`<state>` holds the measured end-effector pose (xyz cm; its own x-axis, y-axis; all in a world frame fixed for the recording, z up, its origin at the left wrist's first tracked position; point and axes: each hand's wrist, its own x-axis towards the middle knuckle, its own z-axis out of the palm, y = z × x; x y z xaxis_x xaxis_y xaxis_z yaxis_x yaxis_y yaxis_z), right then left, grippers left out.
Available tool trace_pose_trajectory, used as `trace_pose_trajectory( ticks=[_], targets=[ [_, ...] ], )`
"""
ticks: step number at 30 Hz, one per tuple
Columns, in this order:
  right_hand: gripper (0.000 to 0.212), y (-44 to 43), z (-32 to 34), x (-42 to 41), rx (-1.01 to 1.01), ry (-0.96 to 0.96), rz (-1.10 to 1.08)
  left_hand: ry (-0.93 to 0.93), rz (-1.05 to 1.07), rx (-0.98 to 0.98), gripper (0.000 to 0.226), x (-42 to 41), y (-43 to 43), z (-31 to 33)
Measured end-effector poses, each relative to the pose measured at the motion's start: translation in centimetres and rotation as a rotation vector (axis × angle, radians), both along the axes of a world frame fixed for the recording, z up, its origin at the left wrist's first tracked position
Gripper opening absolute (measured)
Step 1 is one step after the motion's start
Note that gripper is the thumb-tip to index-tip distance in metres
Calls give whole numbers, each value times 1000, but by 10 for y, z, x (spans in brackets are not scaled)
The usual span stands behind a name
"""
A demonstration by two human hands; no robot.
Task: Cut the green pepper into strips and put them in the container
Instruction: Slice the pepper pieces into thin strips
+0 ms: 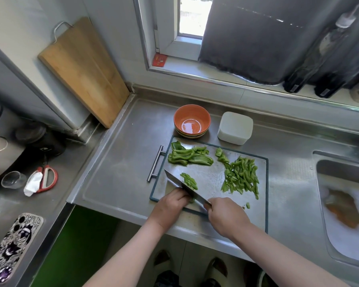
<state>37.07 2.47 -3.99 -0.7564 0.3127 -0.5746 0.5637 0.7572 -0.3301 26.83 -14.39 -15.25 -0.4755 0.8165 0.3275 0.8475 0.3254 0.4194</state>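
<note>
**Carefully now: my fingers are right by the blade**

My right hand (226,218) is wrapped tight round the handle of the knife (182,186). My left hand (170,206) has its fingers curled down over a pepper piece (192,200), and they sit right against the side of the blade. If the piece slips, or a knuckle pokes out, I could cut myself. The steel cutting board (209,175) looks slick, so I think a piece could slide.

A few strips (189,180) lie just beside the blade. The big pile of strips (241,177) is on the right of the board. One small bit lies near the front edge and could get knocked off. The uncut pepper chunks (187,157) lie at the back left.

Behind the board stand an orange bowl (192,121) and a white tub (235,128). I see no pepper in them. I cannot tell if the tub has a lid on. The sink (340,183) is well off to the right.
</note>
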Motion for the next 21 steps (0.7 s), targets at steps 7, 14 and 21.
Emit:
trace_pose_trajectory(
  ticks=[7, 14, 21],
  targets=[
    [27, -13, -18, -25, 2, 23, 6, 4, 19, -19, 19, 3, -1, -3],
    [30, -9, -15, -36, -2, 46, 21, -28, 20, -2, 18, 3, -1, 5],
    [36, -6, 8, -5, -37, 77, 4, -43, 14, -15, 19, 0, -2, -1]
  ],
)
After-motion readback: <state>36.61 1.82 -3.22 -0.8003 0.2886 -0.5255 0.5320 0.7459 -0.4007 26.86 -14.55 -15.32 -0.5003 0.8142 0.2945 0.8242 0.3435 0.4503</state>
